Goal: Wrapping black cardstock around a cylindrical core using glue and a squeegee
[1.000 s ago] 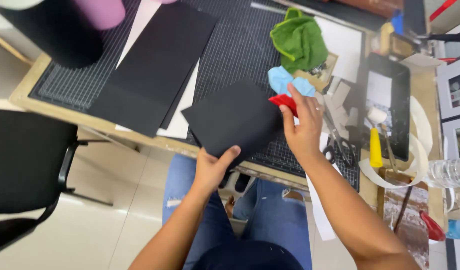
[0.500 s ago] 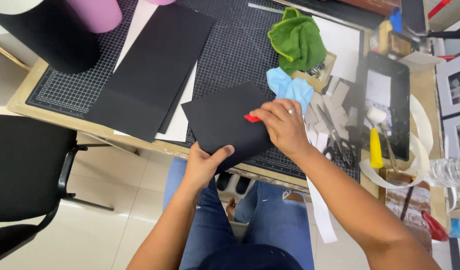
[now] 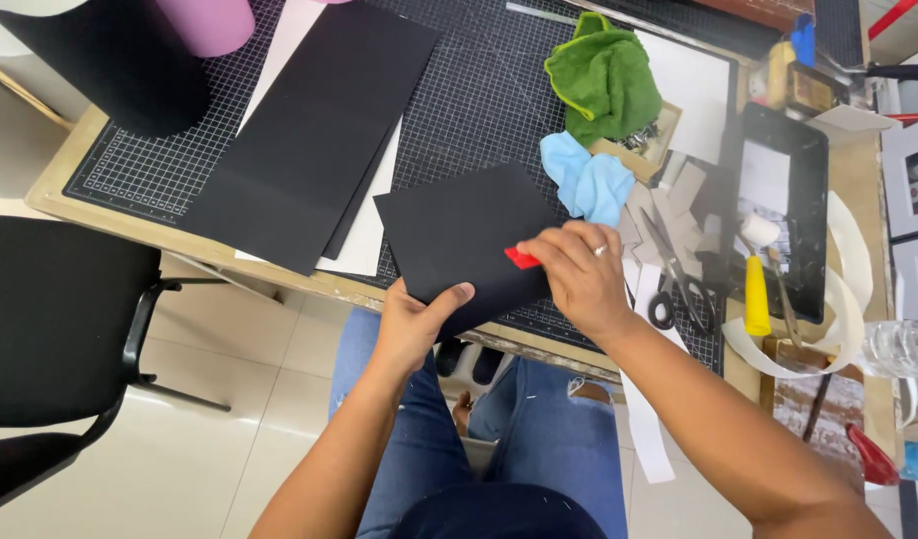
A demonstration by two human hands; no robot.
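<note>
A black square board point(image 3: 464, 235) lies tilted at the near edge of the dark gridded cutting mat point(image 3: 479, 95). My left hand point(image 3: 414, 319) grips the board's near corner, thumb on top. My right hand point(image 3: 579, 274) presses a small red scraper point(image 3: 522, 259) flat onto the board's right half. Only the scraper's tip shows past my fingers.
A long black sheet point(image 3: 309, 135) over white paper lies to the left. Green cloth point(image 3: 604, 75) and blue cloth point(image 3: 584, 180) sit behind the board. Scissors point(image 3: 674, 274), a yellow-handled roller point(image 3: 755, 284) and a black tray point(image 3: 788, 200) are at the right. A black chair point(image 3: 60, 339) stands at left.
My right hand slid the red scraper leftward across the board, from its right edge toward the middle. My left hand kept its grip on the near corner.
</note>
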